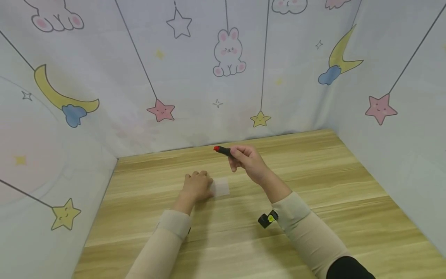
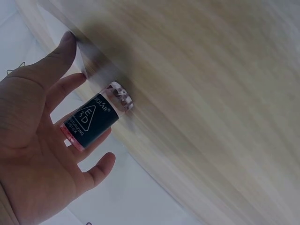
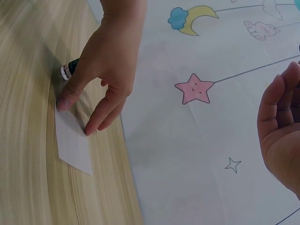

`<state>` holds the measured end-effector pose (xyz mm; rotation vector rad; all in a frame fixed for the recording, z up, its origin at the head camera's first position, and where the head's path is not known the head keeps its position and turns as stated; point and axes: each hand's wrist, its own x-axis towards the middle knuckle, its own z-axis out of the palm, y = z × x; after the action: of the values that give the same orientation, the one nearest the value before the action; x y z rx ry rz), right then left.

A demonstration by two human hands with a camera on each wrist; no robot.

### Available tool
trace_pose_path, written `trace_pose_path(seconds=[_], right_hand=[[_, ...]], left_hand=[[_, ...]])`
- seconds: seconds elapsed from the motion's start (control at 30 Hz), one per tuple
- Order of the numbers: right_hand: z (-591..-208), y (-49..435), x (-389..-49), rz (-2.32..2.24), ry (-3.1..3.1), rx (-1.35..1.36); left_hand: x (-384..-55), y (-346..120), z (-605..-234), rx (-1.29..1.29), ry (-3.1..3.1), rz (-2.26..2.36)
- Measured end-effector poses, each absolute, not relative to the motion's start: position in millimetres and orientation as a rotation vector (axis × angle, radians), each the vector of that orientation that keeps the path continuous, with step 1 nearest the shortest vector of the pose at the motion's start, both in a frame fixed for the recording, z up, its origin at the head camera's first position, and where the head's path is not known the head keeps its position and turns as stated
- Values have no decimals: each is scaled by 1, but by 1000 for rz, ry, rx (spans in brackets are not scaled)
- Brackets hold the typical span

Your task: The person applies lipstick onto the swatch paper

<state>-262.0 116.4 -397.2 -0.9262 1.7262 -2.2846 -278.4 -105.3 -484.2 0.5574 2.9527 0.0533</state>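
Note:
My right hand (image 1: 248,162) pinches a black lipstick (image 1: 223,150) with a red tip between thumb and forefinger, above the table and pointing left. At the right edge of the right wrist view, the right hand's other fingers (image 3: 276,101) show. My left hand (image 1: 198,186) is low at the table, thumb and fingertip on the edge of a small white paper (image 3: 74,143). Under the left palm, in front of its spread fingers, a small dark-labelled lipstick container (image 2: 91,119) stands upright, its clear faceted end (image 2: 121,95) down at the wood.
The wood-grain table (image 1: 313,170) meets a pale cloth backdrop (image 1: 195,77) printed with stars, moons and a rabbit at the back and on both sides. A small black device (image 1: 267,219) with a yellow-green spot sits at the right cuff.

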Motion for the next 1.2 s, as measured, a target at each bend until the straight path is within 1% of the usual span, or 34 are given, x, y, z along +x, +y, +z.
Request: trace_pose_path(seconds=[0.13, 0.27, 0.43, 0.6, 0.8, 0.97, 1.2], right_hand=[[-401, 117, -264, -2274, 1752, -898], [-409, 118, -270, -2230, 1848, -806], [-431, 121, -283, -2060, 2093, -655], [-456, 123, -295, -1833, 2308, -602], [-480, 121, -302, -1387, 2665, -650], [-490, 114, -300, -1000, 2854, -727], [-503, 101, -300, -795, 2898, -834]], left_hand=[[-279, -106, -486, 553, 2952, 63], [-279, -107, -486, 519, 2942, 88], [-278, -107, -486, 500, 2927, 144], [-279, -108, -488, 500, 2931, 171], [-279, -110, -488, 498, 2931, 178], [-279, -110, -486, 517, 2930, 167], [-280, -110, -485, 504, 2916, 178]])
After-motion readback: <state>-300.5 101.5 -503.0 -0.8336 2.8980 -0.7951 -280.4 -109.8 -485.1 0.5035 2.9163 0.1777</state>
